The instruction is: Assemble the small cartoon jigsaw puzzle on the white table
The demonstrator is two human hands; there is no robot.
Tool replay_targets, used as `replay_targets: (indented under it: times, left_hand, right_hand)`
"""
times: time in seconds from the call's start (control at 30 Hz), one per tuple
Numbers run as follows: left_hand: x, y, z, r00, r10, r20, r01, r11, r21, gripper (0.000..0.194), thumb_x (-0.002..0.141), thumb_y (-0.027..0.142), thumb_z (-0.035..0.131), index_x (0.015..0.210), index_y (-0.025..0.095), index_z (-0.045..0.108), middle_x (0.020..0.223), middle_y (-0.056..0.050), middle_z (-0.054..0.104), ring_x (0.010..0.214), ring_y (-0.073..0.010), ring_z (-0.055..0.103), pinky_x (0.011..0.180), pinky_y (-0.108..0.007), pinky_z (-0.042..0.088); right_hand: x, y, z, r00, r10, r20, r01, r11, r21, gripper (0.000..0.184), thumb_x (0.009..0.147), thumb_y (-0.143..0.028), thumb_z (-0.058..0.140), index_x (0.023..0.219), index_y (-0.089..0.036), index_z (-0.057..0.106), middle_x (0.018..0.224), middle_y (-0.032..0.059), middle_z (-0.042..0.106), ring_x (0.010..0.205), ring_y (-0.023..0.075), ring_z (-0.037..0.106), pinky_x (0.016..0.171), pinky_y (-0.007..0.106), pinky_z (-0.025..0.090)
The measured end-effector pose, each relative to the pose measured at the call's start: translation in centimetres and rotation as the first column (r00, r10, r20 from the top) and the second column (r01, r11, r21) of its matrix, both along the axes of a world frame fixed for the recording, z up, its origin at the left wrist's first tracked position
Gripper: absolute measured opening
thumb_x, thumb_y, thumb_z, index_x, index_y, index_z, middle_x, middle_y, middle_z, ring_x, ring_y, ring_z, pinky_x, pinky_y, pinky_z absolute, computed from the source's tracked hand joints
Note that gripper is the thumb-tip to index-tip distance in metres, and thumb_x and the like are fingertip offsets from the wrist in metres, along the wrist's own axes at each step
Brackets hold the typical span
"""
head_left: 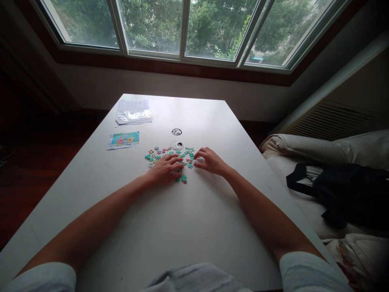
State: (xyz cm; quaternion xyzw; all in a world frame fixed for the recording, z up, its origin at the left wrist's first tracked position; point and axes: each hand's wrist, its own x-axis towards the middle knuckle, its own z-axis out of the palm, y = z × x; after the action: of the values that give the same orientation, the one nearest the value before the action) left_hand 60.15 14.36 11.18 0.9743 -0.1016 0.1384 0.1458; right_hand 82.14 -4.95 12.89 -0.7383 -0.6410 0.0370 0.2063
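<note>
Those puzzle pieces (184, 178) mid-frame look light, stiff and easy to pinch by the edges, with the left hand (165, 168) spread flat over some and the right hand (209, 160) loosely curled beside the pile.

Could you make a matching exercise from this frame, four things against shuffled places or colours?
1. puzzle pieces
2. picture sheet
3. dark cloth
4. plastic sleeve

A. on the pale seat
B. at the far left corner of the table
C. scattered by the left hand and right hand
D. turquoise, with pink and yellow figures

Pairs: 1-C, 2-D, 3-A, 4-B
</note>
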Motion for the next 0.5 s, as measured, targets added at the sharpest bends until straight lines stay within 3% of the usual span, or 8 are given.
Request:
replay_targets:
  times: [0.13,0.37,0.5]
  left_hand:
    - [0.0,0.0,0.1,1.0,-0.032,0.0,0.032,0.999,0.003,0.039,0.096,0.04,0.061,0.133,0.028,0.062,0.145,-0.007,0.057,0.143,-0.0308,0.042,0.119,-0.052,0.037]
    - [0.2,0.2,0.8,0.992,-0.11,0.057,0.113,0.992,-0.059,0.02,0.097,0.03,0.059,0.111,0.03,0.073,0.134,-0.004,0.066,0.136,-0.0262,0.049,0.115,-0.046,0.043]
    - [0.2,0.3,0.9,0.994,-0.083,0.065,0.087,0.994,-0.059,0.021,0.096,0.027,0.06,0.112,0.03,0.073,0.129,-0.004,0.068,0.133,-0.0262,0.052,0.114,-0.046,0.044]
  right_hand:
    - [-1.3,0.7,-0.6,0.998,-0.036,0.042,0.035,0.999,0.031,0.02,0.093,-0.03,0.066,0.111,-0.027,0.073,0.107,0.0081,0.068,0.099,0.024,0.057,0.09,0.037,0.044]
    - [-1.8,1.2,-0.8,0.998,-0.045,0.05,0.045,0.999,0.003,0.013,0.091,-0.034,0.071,0.1,-0.026,0.074,0.104,0.0074,0.065,0.099,0.0237,0.054,0.089,0.036,0.042]
    - [-2.0,1.5,-1.0,0.998,-0.041,0.048,0.04,0.999,0.024,0.012,0.091,-0.035,0.072,0.095,-0.024,0.072,0.104,0.0076,0.065,0.1,0.0238,0.054,0.089,0.037,0.042]
